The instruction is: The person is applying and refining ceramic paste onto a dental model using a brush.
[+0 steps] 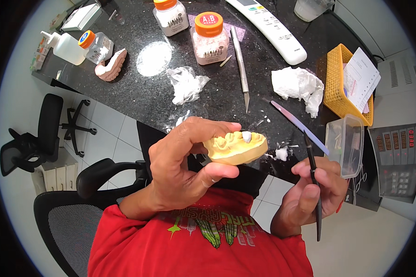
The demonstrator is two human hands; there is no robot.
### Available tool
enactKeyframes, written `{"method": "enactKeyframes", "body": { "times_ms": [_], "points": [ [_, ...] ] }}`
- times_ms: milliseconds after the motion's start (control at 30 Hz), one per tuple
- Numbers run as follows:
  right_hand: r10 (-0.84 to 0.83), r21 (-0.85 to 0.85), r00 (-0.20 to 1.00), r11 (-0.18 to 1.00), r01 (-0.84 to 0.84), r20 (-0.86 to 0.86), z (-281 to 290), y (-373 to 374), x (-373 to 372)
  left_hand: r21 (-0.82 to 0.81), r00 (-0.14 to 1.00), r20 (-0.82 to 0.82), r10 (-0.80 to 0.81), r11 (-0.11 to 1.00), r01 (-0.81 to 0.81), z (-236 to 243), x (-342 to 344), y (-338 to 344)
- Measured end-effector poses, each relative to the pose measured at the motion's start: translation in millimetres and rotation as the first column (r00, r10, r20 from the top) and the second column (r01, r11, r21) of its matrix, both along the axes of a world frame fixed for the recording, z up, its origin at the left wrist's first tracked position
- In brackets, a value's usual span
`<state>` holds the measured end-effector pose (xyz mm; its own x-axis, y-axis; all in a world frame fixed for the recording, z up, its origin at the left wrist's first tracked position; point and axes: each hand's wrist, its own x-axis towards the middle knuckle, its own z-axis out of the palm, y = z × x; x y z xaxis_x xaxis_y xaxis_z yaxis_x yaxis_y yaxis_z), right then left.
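My left hand (178, 159) is closed round a yellow dental model (238, 152), thumb below and fingers above, holding it off the bench in front of my chest. One tooth on the model, a crown (247, 136), is whitish grey and stands out from the yellow teeth. To the right, my right hand (316, 191) grips a thin black brush (315, 184) between thumb and fingers, its dark pointed tip upward. The brush is apart from the model. Just beyond lie a purple nail file-like strip (300, 127) and white powder crumbs (282, 152).
A craft knife (241, 67) lies across the black bench (138, 99) among crumpled tissues (298, 85). Orange-capped jars (210, 44), a white remote control (272, 32) and a pink dental model (112, 66) sit farther back. At right are a yellow basket (335, 87) and clear plastic box (344, 145).
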<state>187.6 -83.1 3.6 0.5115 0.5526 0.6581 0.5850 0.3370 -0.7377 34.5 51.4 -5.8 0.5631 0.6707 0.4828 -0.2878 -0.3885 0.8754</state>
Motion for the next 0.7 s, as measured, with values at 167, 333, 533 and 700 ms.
{"method": "enactKeyframes", "body": {
  "times_ms": [167,333,533,700],
  "points": [
    [0.003,-0.013,0.982,1.000,-0.001,0.187,6,1,12,0.091,1.000,0.010,0.010,0.996,-0.011,-2,4,5],
    [-0.018,-0.116,0.999,0.993,0.022,0.031,27,13,28,0.189,1.000,0.028,-0.002,0.982,-0.003,-1,2,8],
    [-0.117,-0.308,0.764,0.868,0.389,0.634,49,52,49,0.133,0.997,0.032,-0.067,0.989,0.063,4,3,11],
    [-0.021,-0.405,0.654,0.770,0.493,0.756,53,75,51,0.090,0.992,0.004,-0.123,0.988,0.122,5,0,10]
  ]
}}
